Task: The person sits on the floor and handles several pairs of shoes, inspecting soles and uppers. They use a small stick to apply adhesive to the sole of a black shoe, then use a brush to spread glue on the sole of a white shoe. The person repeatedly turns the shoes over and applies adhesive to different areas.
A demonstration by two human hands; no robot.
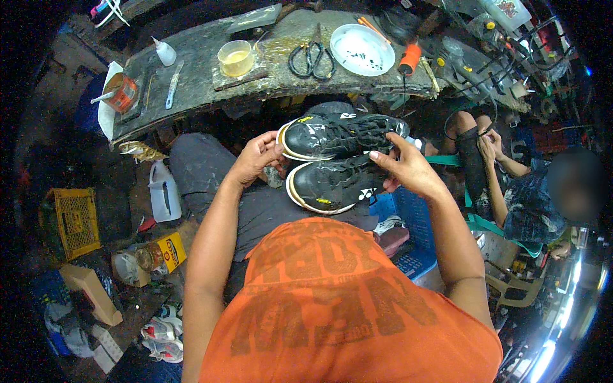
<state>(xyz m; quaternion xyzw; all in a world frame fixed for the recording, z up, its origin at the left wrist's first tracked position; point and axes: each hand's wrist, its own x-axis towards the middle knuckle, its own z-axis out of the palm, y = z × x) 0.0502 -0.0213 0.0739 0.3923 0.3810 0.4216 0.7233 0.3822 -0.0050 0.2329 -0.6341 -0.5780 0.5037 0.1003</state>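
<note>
A pair of black sneakers with pale soles lies side by side above my lap, toes to the left. The far sneaker (341, 135) has black laces and yellow marks on its toe. Beside it, on the nearer side, is the near sneaker (329, 185), with a white logo. My left hand (260, 158) pinches the toe edge of the far sneaker between thumb and fingers. At the heel end, my right hand (405, 167) spans both sneakers, its thumb on the near one and a finger at the far one. Its other fingers are partly hidden.
A worn workbench (204, 76) carries a tub of yellowish liquid (235, 58), black-handled scissors (311, 61), a white bowl (363, 50) and an orange-handled tool (410, 59). A blue basket (418, 236) holds shoes at my right. Another person (523, 185) sits farther right.
</note>
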